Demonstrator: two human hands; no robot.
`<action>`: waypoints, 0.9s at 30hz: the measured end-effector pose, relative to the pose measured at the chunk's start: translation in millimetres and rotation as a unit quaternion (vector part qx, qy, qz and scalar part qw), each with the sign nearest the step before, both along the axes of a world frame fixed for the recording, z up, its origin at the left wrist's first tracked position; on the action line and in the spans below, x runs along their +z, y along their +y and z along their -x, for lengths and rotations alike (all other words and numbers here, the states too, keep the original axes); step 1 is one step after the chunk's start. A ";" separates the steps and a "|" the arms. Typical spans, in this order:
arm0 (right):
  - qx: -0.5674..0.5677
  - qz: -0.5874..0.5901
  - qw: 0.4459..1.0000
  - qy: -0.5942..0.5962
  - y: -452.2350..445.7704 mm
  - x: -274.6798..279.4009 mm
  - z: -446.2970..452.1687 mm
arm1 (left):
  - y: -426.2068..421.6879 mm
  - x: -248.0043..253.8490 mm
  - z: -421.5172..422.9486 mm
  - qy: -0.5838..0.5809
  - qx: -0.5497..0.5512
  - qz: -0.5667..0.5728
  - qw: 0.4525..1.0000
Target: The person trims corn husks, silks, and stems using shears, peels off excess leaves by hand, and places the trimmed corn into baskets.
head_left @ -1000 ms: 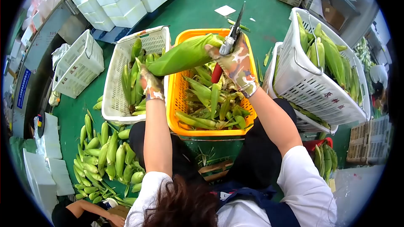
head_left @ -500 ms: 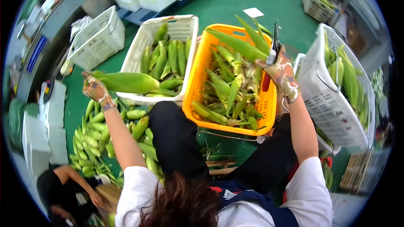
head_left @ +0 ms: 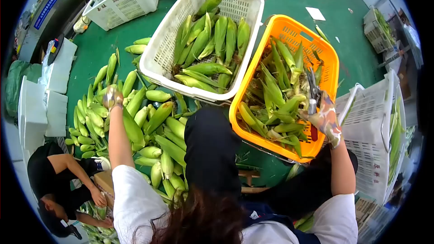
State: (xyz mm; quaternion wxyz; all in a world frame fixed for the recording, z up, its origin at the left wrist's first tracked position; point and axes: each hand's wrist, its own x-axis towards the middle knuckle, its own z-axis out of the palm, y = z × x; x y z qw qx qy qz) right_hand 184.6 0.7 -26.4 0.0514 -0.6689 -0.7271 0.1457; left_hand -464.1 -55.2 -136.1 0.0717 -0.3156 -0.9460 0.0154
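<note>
My left hand (head_left: 113, 97), in a camouflage-patterned glove, is low over a pile of green corn (head_left: 97, 119) on the floor. Its fingers look closed at the tip of a large ear of corn (head_left: 132, 129), partly hidden by my forearm. My right hand (head_left: 324, 116), gloved alike, grips pruning shears (head_left: 312, 91) with a red handle, blades pointing away from me. It is over the right side of an orange crate (head_left: 332, 63), which holds torn husks and leaves (head_left: 275, 86).
A white crate (head_left: 158, 47) of unhusked ears stands left of the orange one. Another white crate (head_left: 124, 4) is farther back. Tall white crates (head_left: 368, 117) with corn stand at my right. A person in black (head_left: 54, 171) crouches at lower left, handling corn beside a cardboard box.
My left hand has lowered the ear from beside the white crate onto the floor pile. The long leaves near my right hand have dropped away. My view has shifted left.
</note>
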 end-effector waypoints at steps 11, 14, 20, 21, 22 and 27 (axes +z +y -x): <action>0.065 0.000 0.998 0.011 19.0 0.9 23.0 | 263.1 -235.1 -235.2 -0.066 -0.569 0.167 0.803; -0.005 0.075 0.995 0.066 18.4 9.0 21.8 | 262.3 -180.5 -251.5 -0.070 -0.547 0.313 0.773; 0.039 0.061 0.979 0.188 5.1 12.4 16.6 | 252.1 -37.3 -189.8 -0.383 -0.388 -0.268 0.795; 0.014 0.084 0.972 0.220 3.0 13.5 20.2 | 249.5 -8.7 -182.5 -0.500 -0.372 -0.373 0.687; -0.019 0.136 0.951 0.278 -1.2 10.7 22.3 | 240.7 17.8 -179.7 -0.532 -0.285 -0.382 0.700; -0.155 0.224 0.723 0.635 -10.2 -5.3 42.4 | 160.7 105.4 -290.5 -0.851 -0.137 -0.419 0.285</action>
